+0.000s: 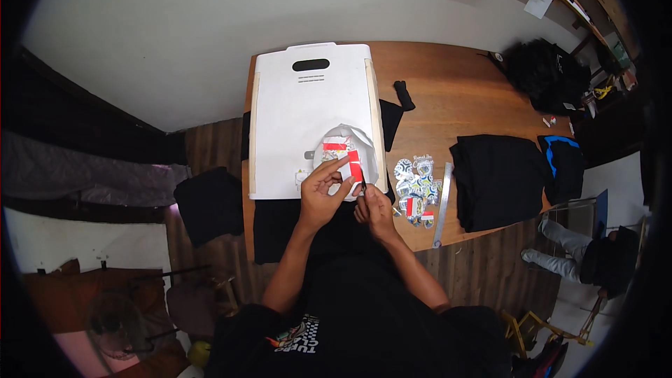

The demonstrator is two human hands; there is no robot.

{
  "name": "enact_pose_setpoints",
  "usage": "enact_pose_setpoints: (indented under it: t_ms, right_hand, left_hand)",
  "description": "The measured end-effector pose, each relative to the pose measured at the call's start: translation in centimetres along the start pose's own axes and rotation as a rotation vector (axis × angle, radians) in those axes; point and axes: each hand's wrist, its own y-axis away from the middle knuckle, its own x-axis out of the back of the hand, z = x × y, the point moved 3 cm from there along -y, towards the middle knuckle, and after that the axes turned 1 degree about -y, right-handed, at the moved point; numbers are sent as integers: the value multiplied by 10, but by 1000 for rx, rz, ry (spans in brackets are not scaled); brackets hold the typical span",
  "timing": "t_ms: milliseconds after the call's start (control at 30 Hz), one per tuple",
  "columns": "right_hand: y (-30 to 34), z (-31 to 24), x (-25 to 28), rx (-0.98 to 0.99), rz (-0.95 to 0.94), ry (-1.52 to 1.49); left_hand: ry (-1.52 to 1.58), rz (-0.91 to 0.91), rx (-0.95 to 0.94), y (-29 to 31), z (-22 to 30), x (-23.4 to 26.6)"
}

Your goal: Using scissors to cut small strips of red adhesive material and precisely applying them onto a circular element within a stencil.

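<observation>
In front of me a white board (301,115) with a dark hand slot lies on black cloth on the table. Near its lower right is a crumpled, shiny pale sheet (362,141) carrying a red-and-white patch (334,146). My left hand (323,194) has its thumb and index finger on a small red-and-white piece (355,166) over that sheet. Close beside it, my right hand (376,211) is closed around a slim dark tool (363,185), its tip at the piece's lower edge. The tool's exact kind is too small to tell.
Several cut printed pieces (417,192) lie right of the board, next to a metal ruler (443,203). Folded black garments (493,182) are stacked further right. A small black object (404,96) and a black bag (546,73) sit toward the back. Another person (595,255) is at far right.
</observation>
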Motion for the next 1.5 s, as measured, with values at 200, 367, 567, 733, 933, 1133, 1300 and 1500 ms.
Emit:
enact_pose_setpoints:
  t_ms: [200, 367, 567, 733, 933, 1133, 1300, 1500]
  right_hand:
    - [0, 2, 1, 9, 13, 2]
    - [-1, -7, -4, 46, -2, 3]
    - [0, 1, 1, 11, 7, -19]
    - [-15, -28, 1, 118, 68, 80]
    - [-40, -39, 12, 80, 168, 100]
    - [-40, -45, 10, 112, 168, 533]
    - [-35, -16, 15, 117, 329, 357]
    - [-27, -12, 8, 105, 356, 222]
  left_hand:
    - [-4, 8, 3, 1, 1, 0]
    - [16, 17, 6, 0, -1, 1]
    - [18, 32, 2, 0, 1, 0]
    - [9, 32, 15, 4, -2, 3]
    - [2, -46, -34, 6, -10, 5]
    - [-27, -30, 52, 9, -22, 14]
    - [-75, 70, 2, 4, -9, 4]
    - [44, 128, 23, 4, -16, 5]
